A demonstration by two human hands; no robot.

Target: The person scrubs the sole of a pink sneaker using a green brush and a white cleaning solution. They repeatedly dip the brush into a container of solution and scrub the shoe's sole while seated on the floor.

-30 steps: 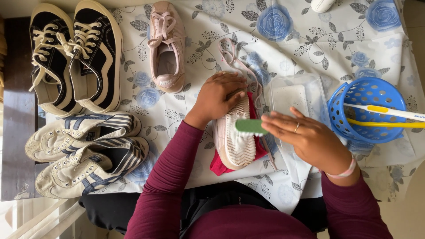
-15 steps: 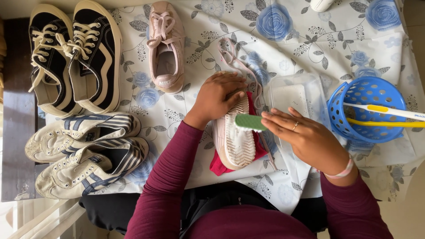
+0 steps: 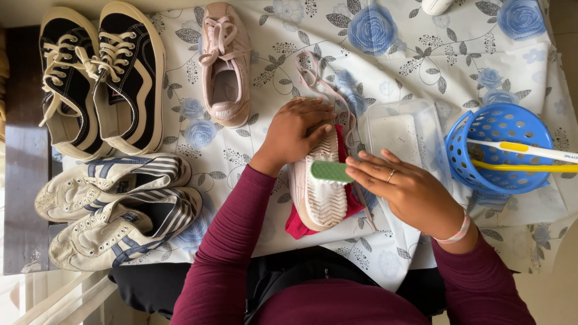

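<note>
left hand clamps pink shoe sole-up on red cloth, table centre; right hand pinches green brush on sole. shoe looks light, upper soft, sole stiff: best held at toe end

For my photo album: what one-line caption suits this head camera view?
Left hand steadies an upturned pink shoe on a red cloth while the right hand holds a green brush against its sole.

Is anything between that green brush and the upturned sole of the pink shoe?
Nothing visible. The right hand holds the green brush directly on the pale sole of the pink shoe, which the left hand steadies over a red cloth.
</note>
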